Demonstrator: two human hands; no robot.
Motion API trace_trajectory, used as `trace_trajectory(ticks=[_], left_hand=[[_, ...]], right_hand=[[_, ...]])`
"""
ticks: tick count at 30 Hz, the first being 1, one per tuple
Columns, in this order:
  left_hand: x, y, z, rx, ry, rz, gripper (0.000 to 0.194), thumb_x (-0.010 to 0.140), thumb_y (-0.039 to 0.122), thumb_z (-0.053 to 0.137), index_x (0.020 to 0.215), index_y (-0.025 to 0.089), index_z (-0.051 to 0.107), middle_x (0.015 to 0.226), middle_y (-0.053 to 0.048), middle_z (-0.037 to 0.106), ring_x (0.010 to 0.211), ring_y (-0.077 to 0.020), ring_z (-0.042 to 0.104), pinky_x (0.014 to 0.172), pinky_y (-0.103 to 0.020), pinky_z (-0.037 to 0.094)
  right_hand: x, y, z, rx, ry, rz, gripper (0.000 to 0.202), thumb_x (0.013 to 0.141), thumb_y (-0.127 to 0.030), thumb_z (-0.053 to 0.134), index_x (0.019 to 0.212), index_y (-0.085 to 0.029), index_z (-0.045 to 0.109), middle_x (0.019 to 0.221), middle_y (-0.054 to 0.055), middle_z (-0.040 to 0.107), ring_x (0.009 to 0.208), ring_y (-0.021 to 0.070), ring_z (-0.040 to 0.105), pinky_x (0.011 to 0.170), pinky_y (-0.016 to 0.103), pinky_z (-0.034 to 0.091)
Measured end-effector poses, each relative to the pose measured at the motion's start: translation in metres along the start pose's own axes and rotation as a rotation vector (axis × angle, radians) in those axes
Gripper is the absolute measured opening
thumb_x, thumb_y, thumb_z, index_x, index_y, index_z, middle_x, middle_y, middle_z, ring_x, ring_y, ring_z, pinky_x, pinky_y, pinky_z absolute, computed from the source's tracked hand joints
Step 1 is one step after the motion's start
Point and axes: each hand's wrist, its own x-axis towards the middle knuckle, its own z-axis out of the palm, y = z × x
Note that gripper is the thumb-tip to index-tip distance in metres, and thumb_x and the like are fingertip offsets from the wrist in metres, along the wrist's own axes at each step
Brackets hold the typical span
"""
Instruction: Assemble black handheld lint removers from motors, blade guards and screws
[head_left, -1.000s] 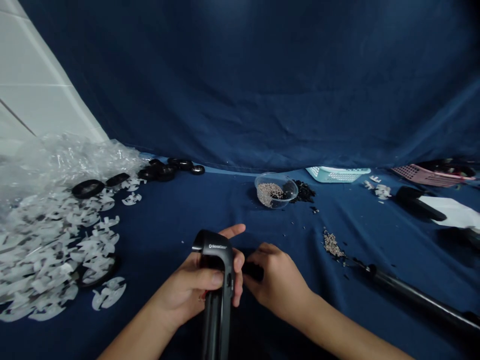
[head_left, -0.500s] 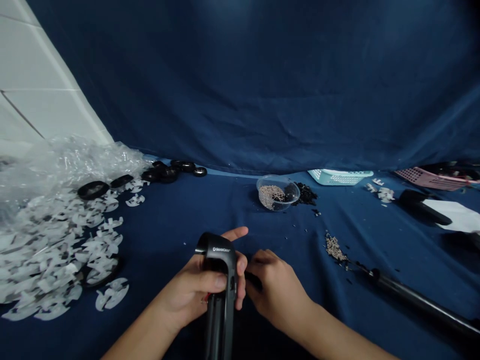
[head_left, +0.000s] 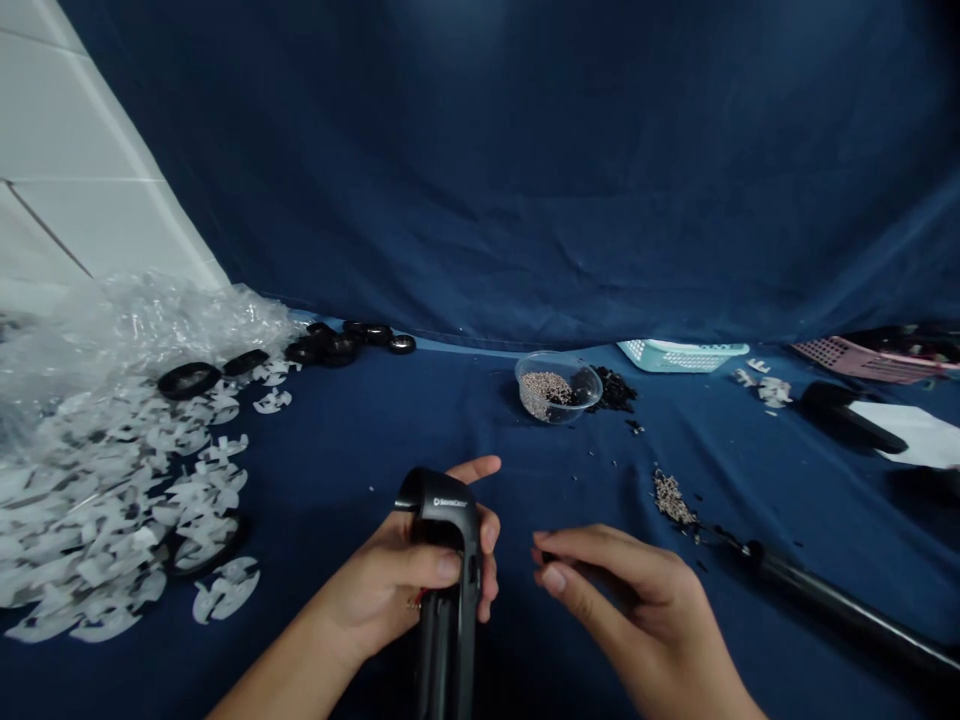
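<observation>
My left hand (head_left: pixel 390 575) is wrapped round a black plastic housing (head_left: pixel 450 530) with a curved, hooked top and small white lettering. Its thumb presses on the inner side, and the index finger sticks out beyond the housing. To the right, apart from the housing, my right hand (head_left: pixel 630 605) has thumb and index finger pinched together. A small dark piece (head_left: pixel 548 557) shows between those fingertips; its kind is too small to make out. The lower end of the housing runs out of view at the bottom.
A clear bowl (head_left: pixel 559 410) of small screws stands ahead, beside a pile of black bits (head_left: pixel 613 390). Loose screws (head_left: pixel 673 498) lie near a black-handled screwdriver (head_left: pixel 832 592). White plastic parts (head_left: pixel 97 500) and black rings (head_left: pixel 187 380) lie left. Baskets (head_left: pixel 682 357) stand at the back.
My right hand has moved right, away from the housing, and now shows a small dark piece in its pinch. My left hand and the housing have hardly moved.
</observation>
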Motion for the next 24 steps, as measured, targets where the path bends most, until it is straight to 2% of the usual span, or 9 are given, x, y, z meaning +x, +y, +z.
trace_trajectory(ticks=[4,7,9,11,14,15,17,21,24], left_hand=[[-0.001,-0.001,0.001,0.015,0.032,-0.027,0.067,0.074,0.01,0.064,0.136,0.024,0.043,0.093,-0.002,0.062,0.073,-0.0176,0.068,0.063,-0.03,0.056],[-0.001,-0.002,0.002,0.02,0.044,-0.051,0.07,0.072,0.01,0.066,0.136,0.026,0.042,0.093,-0.002,0.063,0.075,-0.0185,0.068,0.063,-0.031,0.057],[-0.001,-0.002,0.002,0.015,0.029,-0.056,0.07,0.072,0.009,0.067,0.136,0.026,0.042,0.093,-0.002,0.063,0.075,-0.0188,0.068,0.064,-0.032,0.056],[0.0,-0.003,0.001,0.013,0.017,-0.049,0.069,0.073,0.009,0.066,0.136,0.026,0.043,0.093,-0.003,0.063,0.076,-0.0191,0.067,0.065,-0.032,0.056],[0.001,-0.003,-0.001,0.025,0.031,-0.034,0.068,0.074,0.008,0.064,0.136,0.025,0.042,0.093,-0.003,0.062,0.078,-0.0194,0.066,0.066,-0.033,0.056],[0.001,-0.003,-0.002,0.028,0.039,-0.035,0.068,0.074,0.008,0.064,0.137,0.025,0.042,0.093,-0.003,0.062,0.078,-0.0195,0.066,0.066,-0.033,0.056],[0.001,-0.002,-0.004,0.028,0.049,-0.037,0.069,0.074,0.007,0.063,0.137,0.025,0.041,0.094,-0.003,0.062,0.079,-0.0197,0.066,0.067,-0.033,0.056],[0.002,-0.003,-0.006,0.015,0.034,-0.025,0.068,0.074,0.006,0.062,0.137,0.025,0.041,0.094,-0.003,0.061,0.079,-0.0191,0.066,0.067,-0.032,0.056],[0.002,-0.004,-0.006,0.026,0.032,-0.031,0.068,0.075,0.007,0.062,0.137,0.025,0.041,0.093,-0.003,0.061,0.079,-0.0194,0.066,0.067,-0.033,0.056]], right_hand=[[-0.006,-0.006,0.001,-0.138,0.048,-0.219,0.017,0.087,-0.023,0.063,0.103,-0.027,0.068,0.085,0.0,0.073,0.072,0.0153,0.069,0.063,0.022,0.056],[-0.008,-0.008,0.006,-0.151,0.052,-0.279,0.016,0.089,-0.019,0.059,0.101,-0.028,0.067,0.08,-0.002,0.071,0.068,0.013,0.066,0.063,0.021,0.053],[-0.006,-0.006,0.011,-0.151,0.055,-0.223,0.015,0.091,-0.019,0.057,0.097,-0.028,0.067,0.08,-0.002,0.07,0.069,0.0115,0.066,0.064,0.019,0.051],[-0.003,-0.002,0.013,-0.153,0.072,-0.1,0.013,0.091,-0.024,0.056,0.095,-0.027,0.068,0.082,-0.002,0.07,0.071,0.0116,0.065,0.064,0.019,0.051],[0.002,0.005,0.006,-0.171,0.122,0.09,0.016,0.091,-0.035,0.056,0.098,-0.027,0.069,0.087,0.0,0.07,0.075,0.0134,0.065,0.067,0.021,0.051],[0.003,0.007,0.001,-0.185,0.104,0.131,0.018,0.091,-0.038,0.056,0.1,-0.028,0.069,0.088,0.0,0.069,0.076,0.0136,0.065,0.068,0.022,0.05],[0.003,0.009,-0.01,-0.231,-0.036,0.165,0.019,0.091,-0.037,0.056,0.103,-0.029,0.069,0.089,-0.001,0.068,0.075,0.0131,0.063,0.067,0.023,0.05],[-0.004,0.008,-0.024,-0.376,-0.411,0.128,0.027,0.086,-0.02,0.058,0.106,-0.034,0.069,0.092,-0.002,0.066,0.078,0.0132,0.063,0.069,0.023,0.05],[-0.013,0.014,-0.018,-0.472,-0.523,0.16,0.036,0.077,-0.013,0.063,0.107,-0.033,0.07,0.1,0.0,0.067,0.087,0.0184,0.064,0.078,0.029,0.051]])
